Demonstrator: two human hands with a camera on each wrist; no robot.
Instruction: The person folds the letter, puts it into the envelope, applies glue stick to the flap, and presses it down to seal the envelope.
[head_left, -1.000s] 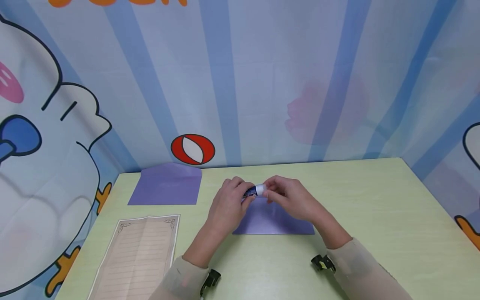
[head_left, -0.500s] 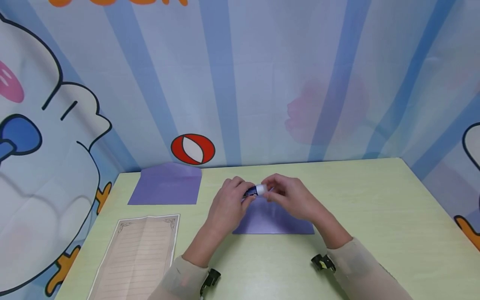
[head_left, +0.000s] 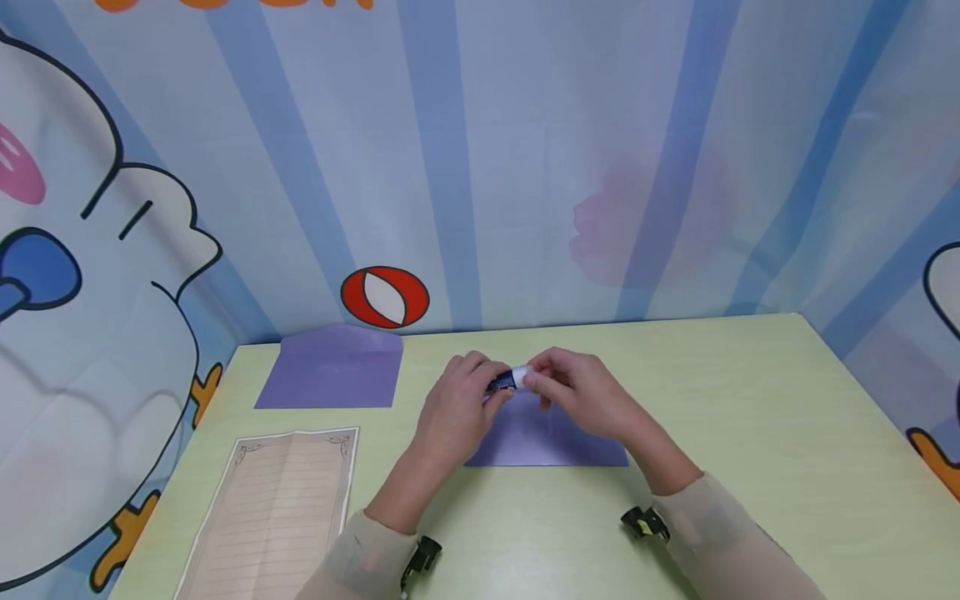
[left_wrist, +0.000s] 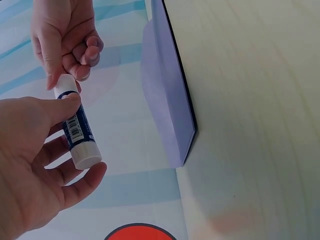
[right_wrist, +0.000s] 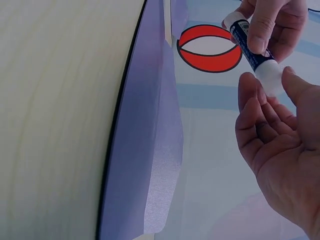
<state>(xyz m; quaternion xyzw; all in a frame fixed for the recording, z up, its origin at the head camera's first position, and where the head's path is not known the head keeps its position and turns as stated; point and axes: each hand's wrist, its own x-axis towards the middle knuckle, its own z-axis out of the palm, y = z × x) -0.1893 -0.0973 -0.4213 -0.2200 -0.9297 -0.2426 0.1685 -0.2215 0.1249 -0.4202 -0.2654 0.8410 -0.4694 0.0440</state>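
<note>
My left hand (head_left: 453, 408) holds a glue stick (left_wrist: 77, 127), a dark blue-labelled tube with white ends, its thumb across the label. The tube lies tilted in the air above a purple envelope (head_left: 547, 446). At its white end on the right, the thumb and fingers of my right hand (head_left: 585, 392) pinch the tip. In the right wrist view that white end (right_wrist: 269, 75) sits between thumb and index finger, the other fingers loosely curled. Below the hands, the envelope lies on the table with its flap (right_wrist: 167, 145) raised at the far side, partly hidden by the hands in the head view.
A second purple envelope (head_left: 330, 375) lies at the table's back left, its flap towards the wall. In front of it is a creased sheet of lined letter paper (head_left: 281, 508). A printed cloth backdrop (head_left: 510, 167) rises behind the pale table (head_left: 750, 417).
The fingers of my right hand have shifted slightly at the white end, the thumb now lying further over it. My left hand and the glue stick have stayed in place.
</note>
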